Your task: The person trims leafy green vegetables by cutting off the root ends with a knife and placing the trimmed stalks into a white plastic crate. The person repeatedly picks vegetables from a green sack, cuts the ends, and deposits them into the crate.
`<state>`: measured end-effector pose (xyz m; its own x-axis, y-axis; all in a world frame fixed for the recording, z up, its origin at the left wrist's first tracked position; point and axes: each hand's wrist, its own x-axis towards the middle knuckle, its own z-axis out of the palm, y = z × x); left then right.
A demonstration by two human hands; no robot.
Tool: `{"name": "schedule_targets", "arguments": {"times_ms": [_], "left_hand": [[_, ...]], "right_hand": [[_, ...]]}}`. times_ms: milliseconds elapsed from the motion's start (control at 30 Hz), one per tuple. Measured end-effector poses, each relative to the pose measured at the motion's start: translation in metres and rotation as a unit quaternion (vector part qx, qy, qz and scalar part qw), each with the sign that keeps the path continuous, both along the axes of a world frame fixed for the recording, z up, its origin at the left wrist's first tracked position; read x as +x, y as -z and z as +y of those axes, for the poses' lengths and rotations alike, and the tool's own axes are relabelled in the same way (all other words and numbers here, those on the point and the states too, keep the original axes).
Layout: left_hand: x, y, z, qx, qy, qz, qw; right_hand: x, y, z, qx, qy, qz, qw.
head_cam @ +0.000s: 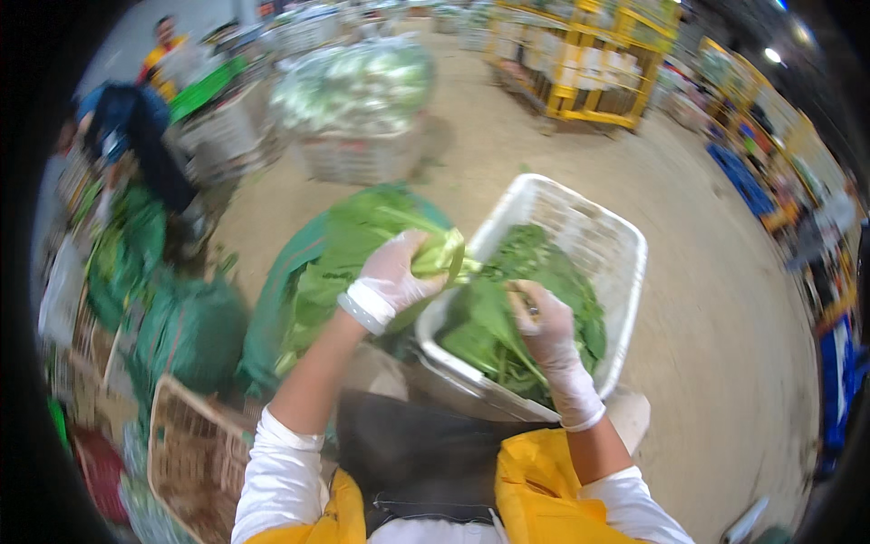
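My left hand (pixel 401 272), in a thin translucent glove, grips the pale stems of a bunch of leafy greens (pixel 360 224). The bunch's broad leaves lie over the green woven sack (pixel 272 306), which holds more greens. My right hand (pixel 540 313), also gloved, has its fingers curled at a leaf stem above the white plastic basket (pixel 635 299); the fingertips are partly hidden. Loose green leaves (pixel 499 319) fill much of that basket, which stands before me, right of the sack.
A brown plastic crate (pixel 160 435) and a filled green sack (pixel 194 333) stand at left. Beyond are a crate (pixel 360 156) with bagged vegetables and a yellow wheeled cage (pixel 564 88). One person (pixel 129 129) bends over sacks; another person (pixel 163 54) is behind. A knife-like object (pixel 744 520) lies at lower right.
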<state>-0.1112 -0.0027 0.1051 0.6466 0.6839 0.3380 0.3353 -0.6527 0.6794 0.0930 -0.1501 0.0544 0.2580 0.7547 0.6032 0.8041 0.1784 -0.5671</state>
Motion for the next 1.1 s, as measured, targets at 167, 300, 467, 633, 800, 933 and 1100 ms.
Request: {"name": "schedule_targets", "arguments": {"times_ms": [167, 300, 467, 633, 800, 933, 1100], "left_hand": [[0.100, 0.010, -0.041, 0.034, 0.085, 0.118, 0.989], [0.133, 0.018, -0.058, 0.089, 0.107, 0.133, 0.981], [0.158, 0.013, -0.060, 0.105, 0.125, 0.145, 0.976], [0.177, 0.009, -0.066, 0.117, 0.142, 0.156, 0.970], [0.180, 0.001, -0.066, -0.046, 0.176, 0.071, 0.981], [0.179, -0.012, -0.058, -0.163, 0.203, 0.057, 0.964], [0.202, -0.027, -0.053, -0.089, 0.398, 0.175, 0.896]], "right_hand": [[0.037, -0.009, -0.041, -0.013, 0.103, -0.055, 0.993], [0.061, 0.000, -0.061, -0.082, 0.147, -0.012, 0.986], [0.072, 0.003, -0.058, -0.049, 0.157, 0.006, 0.986], [0.086, 0.018, -0.059, -0.023, 0.180, 0.004, 0.983], [0.127, 0.062, -0.081, -0.373, 0.292, 0.056, 0.879], [0.128, 0.056, -0.100, -0.219, 0.190, 0.355, 0.889], [0.125, -0.043, -0.085, -0.028, -0.111, 0.474, 0.873]]}}
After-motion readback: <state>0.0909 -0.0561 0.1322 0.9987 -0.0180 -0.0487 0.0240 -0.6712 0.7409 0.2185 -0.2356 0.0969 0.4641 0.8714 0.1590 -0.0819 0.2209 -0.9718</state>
